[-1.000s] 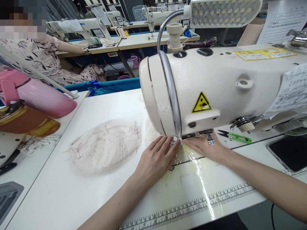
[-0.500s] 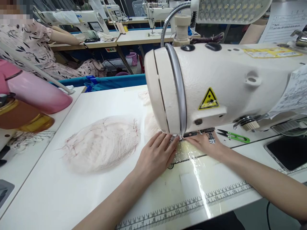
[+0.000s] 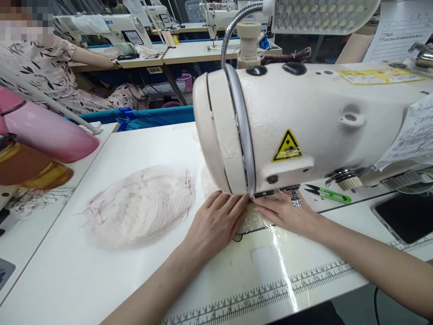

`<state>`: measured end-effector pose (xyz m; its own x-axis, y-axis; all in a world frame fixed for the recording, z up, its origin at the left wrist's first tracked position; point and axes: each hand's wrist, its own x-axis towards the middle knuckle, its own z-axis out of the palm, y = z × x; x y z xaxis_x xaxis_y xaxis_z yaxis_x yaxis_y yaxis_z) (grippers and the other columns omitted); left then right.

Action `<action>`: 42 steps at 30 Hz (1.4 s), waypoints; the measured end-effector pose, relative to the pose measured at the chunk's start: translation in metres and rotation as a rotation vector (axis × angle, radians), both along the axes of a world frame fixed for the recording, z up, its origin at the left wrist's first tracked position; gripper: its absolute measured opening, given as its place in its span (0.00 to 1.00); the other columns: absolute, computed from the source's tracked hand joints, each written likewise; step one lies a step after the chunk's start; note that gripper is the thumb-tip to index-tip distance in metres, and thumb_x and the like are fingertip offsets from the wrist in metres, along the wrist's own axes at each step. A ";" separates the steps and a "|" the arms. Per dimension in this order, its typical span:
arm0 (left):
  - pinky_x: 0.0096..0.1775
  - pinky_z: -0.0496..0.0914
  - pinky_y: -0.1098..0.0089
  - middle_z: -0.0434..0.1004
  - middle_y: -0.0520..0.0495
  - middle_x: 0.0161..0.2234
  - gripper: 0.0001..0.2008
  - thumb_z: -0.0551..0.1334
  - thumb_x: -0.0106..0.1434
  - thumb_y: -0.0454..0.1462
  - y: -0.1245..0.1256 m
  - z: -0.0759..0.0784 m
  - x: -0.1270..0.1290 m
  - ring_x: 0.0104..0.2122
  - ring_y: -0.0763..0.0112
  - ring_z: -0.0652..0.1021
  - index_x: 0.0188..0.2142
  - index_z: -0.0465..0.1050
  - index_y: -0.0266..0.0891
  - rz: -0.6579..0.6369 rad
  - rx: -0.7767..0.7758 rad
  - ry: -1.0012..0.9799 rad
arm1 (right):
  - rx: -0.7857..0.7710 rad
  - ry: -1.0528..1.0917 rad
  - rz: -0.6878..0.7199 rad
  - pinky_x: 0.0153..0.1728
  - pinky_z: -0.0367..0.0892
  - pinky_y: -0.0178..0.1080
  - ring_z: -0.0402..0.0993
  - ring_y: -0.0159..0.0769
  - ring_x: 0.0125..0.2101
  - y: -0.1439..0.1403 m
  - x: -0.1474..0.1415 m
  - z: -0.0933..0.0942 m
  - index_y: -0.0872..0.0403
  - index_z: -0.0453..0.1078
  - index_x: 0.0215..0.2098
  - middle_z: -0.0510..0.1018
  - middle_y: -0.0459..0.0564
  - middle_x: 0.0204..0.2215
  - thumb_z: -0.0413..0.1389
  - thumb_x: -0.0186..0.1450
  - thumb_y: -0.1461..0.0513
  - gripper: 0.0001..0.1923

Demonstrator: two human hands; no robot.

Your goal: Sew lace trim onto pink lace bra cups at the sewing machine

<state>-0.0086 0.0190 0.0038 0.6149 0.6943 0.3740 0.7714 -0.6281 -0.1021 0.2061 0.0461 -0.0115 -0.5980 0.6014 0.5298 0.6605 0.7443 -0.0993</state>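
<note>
My left hand lies flat on the bed of a white sewing machine, left of the needle area, fingers stretched out together with their tips at the machine head's lower edge. Just beyond those fingers a little pale sheer fabric shows; the head hides the rest. My right hand rests on the other side of the needle area, thumb and fingers extended leftward, some fingertips hidden beneath the head. What lies under the fingertips cannot be made out. A pile of pale lace pieces with reddish threads lies left of my hands.
Green thread snips and a dark phone lie to the right. A printed ruler runs along the front edge. Pink and amber bottles stand at left. Another person sits behind a blue cloth trough.
The view has shifted slightly, so the machine head appears farther left and lower. My right thumb stands more apart from its fingers. Less of the pale fabric beside the head is visible.
</note>
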 end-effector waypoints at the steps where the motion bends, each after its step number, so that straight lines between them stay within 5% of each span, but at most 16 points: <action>1: 0.42 0.69 0.62 0.79 0.45 0.41 0.15 0.52 0.68 0.38 0.000 0.000 0.000 0.42 0.62 0.77 0.51 0.69 0.38 -0.007 0.000 -0.001 | -0.001 -0.004 -0.003 0.41 0.66 0.42 0.73 0.37 0.36 0.000 -0.001 -0.001 0.48 0.74 0.44 0.79 0.48 0.36 0.49 0.68 0.55 0.13; 9: 0.39 0.68 0.62 0.79 0.45 0.41 0.15 0.52 0.68 0.37 -0.001 -0.001 -0.001 0.40 0.61 0.76 0.50 0.70 0.37 0.005 -0.008 0.015 | -0.052 -0.066 -0.055 0.31 0.67 0.39 0.73 0.36 0.35 -0.006 0.000 -0.003 0.46 0.71 0.49 0.79 0.45 0.42 0.48 0.69 0.55 0.14; 17: 0.41 0.68 0.60 0.79 0.45 0.41 0.14 0.53 0.67 0.38 0.000 0.001 0.000 0.38 0.61 0.76 0.48 0.71 0.36 0.012 0.005 0.010 | 0.036 -0.027 -0.027 0.43 0.65 0.44 0.73 0.36 0.33 -0.002 -0.002 -0.002 0.48 0.71 0.46 0.80 0.45 0.38 0.47 0.69 0.56 0.14; 30: 0.50 0.64 0.57 0.76 0.44 0.42 0.17 0.51 0.67 0.40 0.001 0.000 0.000 0.39 0.60 0.74 0.50 0.69 0.36 0.071 -0.089 0.056 | 0.123 -0.208 -0.076 0.41 0.62 0.42 0.73 0.36 0.31 -0.006 -0.007 0.016 0.51 0.73 0.43 0.80 0.48 0.38 0.51 0.68 0.58 0.11; 37: 0.51 0.62 0.57 0.75 0.43 0.44 0.20 0.49 0.67 0.42 0.002 0.002 0.000 0.42 0.59 0.73 0.53 0.66 0.35 0.108 -0.160 0.078 | -0.060 -0.247 -0.107 0.29 0.63 0.41 0.74 0.39 0.32 -0.004 0.004 0.021 0.47 0.70 0.49 0.80 0.49 0.37 0.43 0.70 0.59 0.17; 42: 0.52 0.62 0.56 0.73 0.43 0.45 0.20 0.49 0.67 0.43 0.000 0.003 0.001 0.44 0.59 0.72 0.54 0.66 0.36 0.121 -0.190 0.078 | -0.157 -0.108 -0.188 0.24 0.62 0.39 0.73 0.37 0.27 0.005 0.006 0.007 0.43 0.72 0.48 0.79 0.51 0.35 0.44 0.70 0.54 0.17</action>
